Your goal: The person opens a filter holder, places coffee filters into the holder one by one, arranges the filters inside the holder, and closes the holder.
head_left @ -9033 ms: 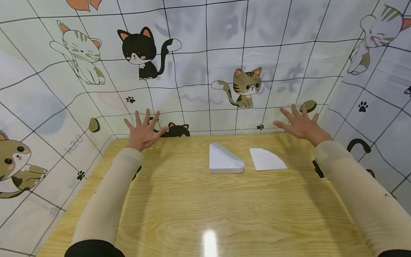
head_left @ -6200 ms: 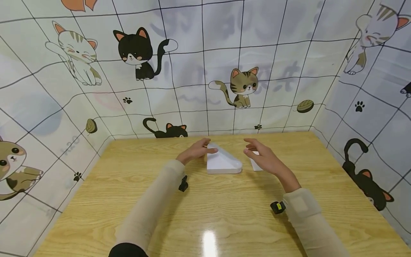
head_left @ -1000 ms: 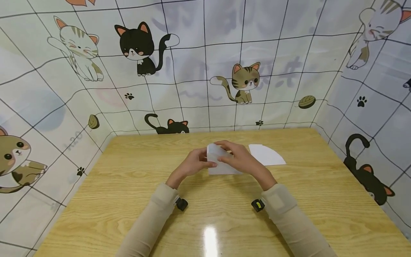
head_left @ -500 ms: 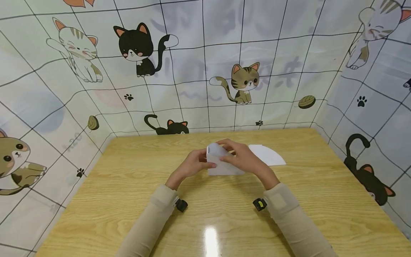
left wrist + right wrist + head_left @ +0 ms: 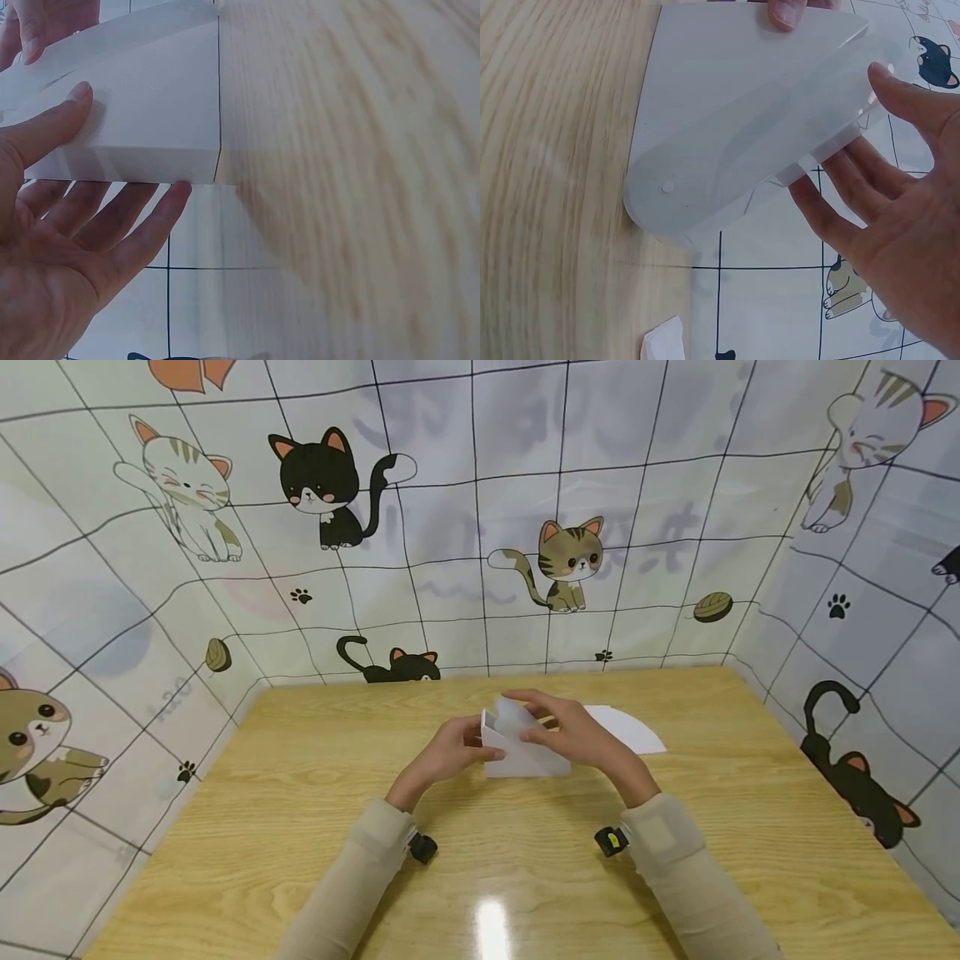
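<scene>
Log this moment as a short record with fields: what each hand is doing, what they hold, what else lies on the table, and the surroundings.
left hand: grips the left end of the white wedge-shaped box, thumb on its side
right hand: lifts the box's clear lid by its edge
box position: rests on the wooden table, lid partly raised
other item: flat white sheet on the table, right of the box, apart from it
surroundings: cat-print backdrop on three sides

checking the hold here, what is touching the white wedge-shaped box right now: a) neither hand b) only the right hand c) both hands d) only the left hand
c: the left hand holds the white wedge-shaped box by its left side while the right hand lies over its top; both wrist views show fingers on it.
</scene>
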A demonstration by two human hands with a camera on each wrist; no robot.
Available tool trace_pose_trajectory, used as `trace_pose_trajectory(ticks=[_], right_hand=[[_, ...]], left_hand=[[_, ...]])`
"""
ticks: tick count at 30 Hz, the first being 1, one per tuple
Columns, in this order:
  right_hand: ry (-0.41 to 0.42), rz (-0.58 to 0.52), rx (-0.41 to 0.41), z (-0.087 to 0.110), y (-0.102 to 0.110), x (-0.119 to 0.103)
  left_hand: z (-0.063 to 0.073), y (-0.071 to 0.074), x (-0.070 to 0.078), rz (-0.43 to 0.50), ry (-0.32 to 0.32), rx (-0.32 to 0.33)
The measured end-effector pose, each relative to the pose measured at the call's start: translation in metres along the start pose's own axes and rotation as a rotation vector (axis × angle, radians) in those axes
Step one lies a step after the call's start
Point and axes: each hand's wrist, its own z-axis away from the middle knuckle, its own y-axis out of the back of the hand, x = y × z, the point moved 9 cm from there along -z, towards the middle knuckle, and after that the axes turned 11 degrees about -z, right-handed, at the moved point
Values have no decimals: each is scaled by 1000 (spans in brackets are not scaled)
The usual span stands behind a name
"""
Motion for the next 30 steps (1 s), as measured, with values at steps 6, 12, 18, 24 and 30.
trace_pose_trajectory(ticks=[6,12,18,24,30], right_hand=[[-6,3,-25,3,2,0],[-7,5,-25,5,8,-4],[4,1,4,6,15,-4],[-6,-28,41,5,19,-1],[13,-12,87,6,25,-6]], left_hand=[[1,0,0,-14,-4,4],[1,0,2,-16,-13,8],[-1,-1,0,-15,-13,4],[-2,-1,0,-25,-24,0],[-1,-1,-1,-18,-13,-1]])
